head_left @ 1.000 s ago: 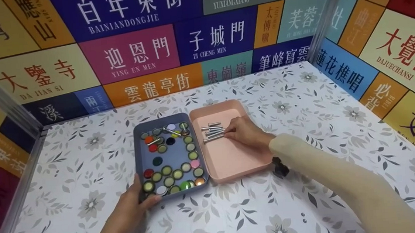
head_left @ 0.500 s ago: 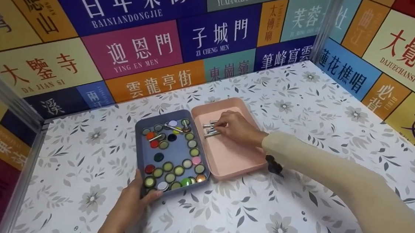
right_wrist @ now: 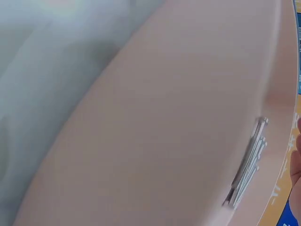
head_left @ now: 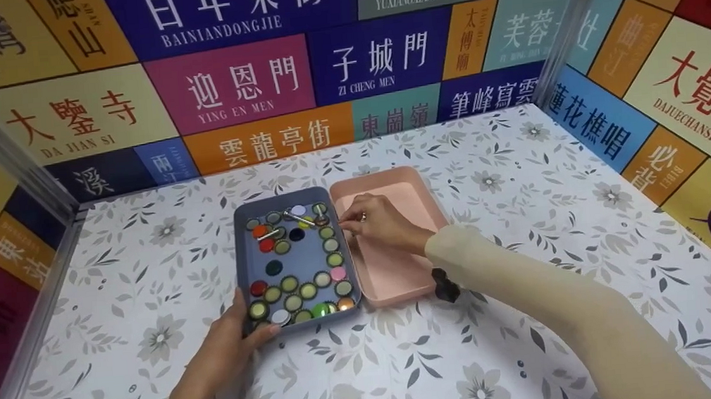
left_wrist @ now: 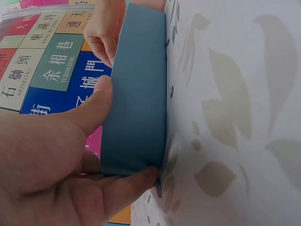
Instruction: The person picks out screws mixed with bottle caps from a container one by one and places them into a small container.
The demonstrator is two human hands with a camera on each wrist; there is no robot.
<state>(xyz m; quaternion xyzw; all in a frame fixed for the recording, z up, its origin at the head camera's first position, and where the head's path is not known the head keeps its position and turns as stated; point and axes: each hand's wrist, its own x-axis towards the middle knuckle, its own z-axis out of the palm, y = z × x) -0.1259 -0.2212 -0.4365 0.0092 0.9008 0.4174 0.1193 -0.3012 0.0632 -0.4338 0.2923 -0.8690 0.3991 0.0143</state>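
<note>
My left hand (head_left: 218, 343) grips the near left corner of a blue-grey tray (head_left: 252, 258). In the left wrist view the thumb (left_wrist: 96, 106) presses the tray's rim and a finger reaches under its edge. Bottle caps (head_left: 292, 303) of several colours lie in this tray, with metal screws (head_left: 300, 218) near its far end. My right hand (head_left: 383, 223) is over the left wall of the pink tray (head_left: 394, 285), fingertips pinched together. A shiny bit of a screw (head_left: 363, 216) shows at its fingers. Several screws (right_wrist: 247, 162) lie in the pink tray, hidden from the head view.
Both trays stand side by side, touching, on a white floral-patterned surface (head_left: 468, 343). Panels (head_left: 382, 58) with large lettering rise behind the surface and along both sides.
My right hand has moved left from the screws in the pink tray to the wall between the trays. My left hand stays on the blue-grey tray's corner. The view has shifted slightly.
</note>
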